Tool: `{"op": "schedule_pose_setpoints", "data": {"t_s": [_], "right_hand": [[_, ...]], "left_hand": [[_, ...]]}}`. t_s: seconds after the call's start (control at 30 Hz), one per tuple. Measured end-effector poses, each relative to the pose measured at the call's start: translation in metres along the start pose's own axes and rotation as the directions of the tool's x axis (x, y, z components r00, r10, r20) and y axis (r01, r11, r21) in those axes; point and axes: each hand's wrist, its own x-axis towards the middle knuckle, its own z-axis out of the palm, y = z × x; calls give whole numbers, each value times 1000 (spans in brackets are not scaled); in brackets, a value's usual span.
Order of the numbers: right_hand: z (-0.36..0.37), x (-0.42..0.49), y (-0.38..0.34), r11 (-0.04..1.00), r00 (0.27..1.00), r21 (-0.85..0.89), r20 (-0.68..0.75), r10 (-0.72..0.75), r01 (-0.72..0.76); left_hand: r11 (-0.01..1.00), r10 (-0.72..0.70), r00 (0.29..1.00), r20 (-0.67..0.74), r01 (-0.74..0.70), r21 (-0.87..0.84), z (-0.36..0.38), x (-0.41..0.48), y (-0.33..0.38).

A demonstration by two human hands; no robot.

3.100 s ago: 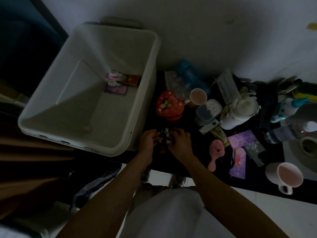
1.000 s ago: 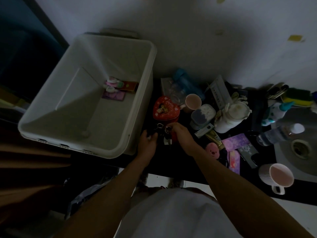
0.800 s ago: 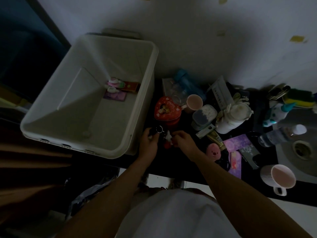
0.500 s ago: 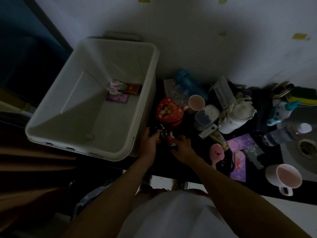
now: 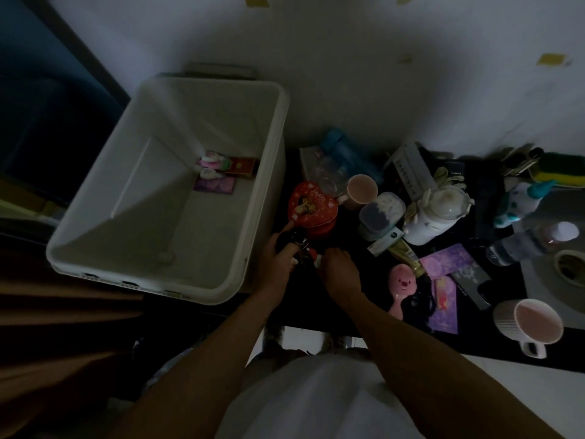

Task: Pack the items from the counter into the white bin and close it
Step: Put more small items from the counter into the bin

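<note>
1 white bin point(image 5: 266, 172) at left, open-topped, standing against the left end of the dark tabletop point(image 5: 316, 308). In its far-right corner: 1 red-brown box point(image 5: 242, 166), 1 purple card point(image 5: 215, 184), plus small pink-white pieces point(image 5: 210, 158) – count unclear in the dim light.

On the tabletop, right of the bin: 1 red heart tin point(image 5: 311, 205), 2 mugs w/ pink insides (far mug point(image 5: 362, 188), near-right mug point(image 5: 538, 323)), 1 blue bottle point(image 5: 340, 150), 1 white jar point(image 5: 438, 213), 1 pink brush point(image 5: 402, 285), 2 purple cards point(image 5: 446, 261), 1 clear water bottle point(image 5: 522, 243).

Hands: 2, both low over the tabletop just near of the heart tin.
- Left hand point(image 5: 277, 261): grip closed round a dark key-ring bundle point(image 5: 291, 240), held beside the bin's right wall.
- Right hand point(image 5: 340, 270): fingers curled, tips at a small red-and-white charm point(image 5: 314, 257) between the hands. Whether the grip pinches it – cannot tell, too dark.
</note>
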Motion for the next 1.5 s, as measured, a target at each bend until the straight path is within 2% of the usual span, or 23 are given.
{"op": "schedule_pose_setpoints", "data": {"t_s": [0.07, 0.17, 0.33, 0.4, 0.53, 0.57, 0.67, 0.8, 0.93, 1.13, 1.23, 1.37, 1.5], "right_hand": [[1, 3, -1, 992, 999, 116, 9, 40, -41], [1, 0, 3, 917, 993, 383, 29, 111, -114], [-5, -7, 15, 817, 985, 556, 13, 173, -151], [-13, -7, 18, 712, 964, 666, 43, 261, -223], [-32, -12, 23, 382, 935, 889, 124, 332, -253], [-37, -12, 26, 330, 926, 905, 146, 349, -267], [-45, -13, 35, 342, 899, 895, 127, 419, -285], [-43, -19, 47, 469, 900, 839, 54, 433, -276], [-46, -21, 54, 568, 872, 746, 36, 487, -348], [-49, -17, 58, 602, 906, 722, 81, 417, -341], [-48, -13, 60, 572, 899, 738, 105, 426, -358], [-55, -9, 57, 369, 860, 854, 159, 485, -366], [-54, -3, 63, 252, 822, 871, 248, 514, -421]], "left_hand": [[998, -13, 1000, -24, 14, 60, -2, 2, -1], [997, -52, 995, -86, 57, 57, 1, 4, -4], [993, -117, 988, -106, 113, -39, 11, 7, -6], [989, -128, 986, -109, 119, -87, 17, 8, -5], [977, -145, 986, -79, 131, -169, 30, 8, -7], [975, -149, 986, -77, 133, -176, 35, 8, -8], [975, -152, 985, -86, 135, -176, 44, 9, -13], [973, -175, 983, -56, 164, -162, 50, 10, -18], [965, -193, 981, -18, 186, -187, 54, 11, -21], [961, -180, 983, 17, 180, -210, 56, 9, -22], [966, -179, 984, 12, 178, -186, 56, 7, -20], [969, -179, 984, 15, 179, -171, 55, 7, -19], [972, -185, 983, 5, 184, -147, 54, 6, -17]]}}
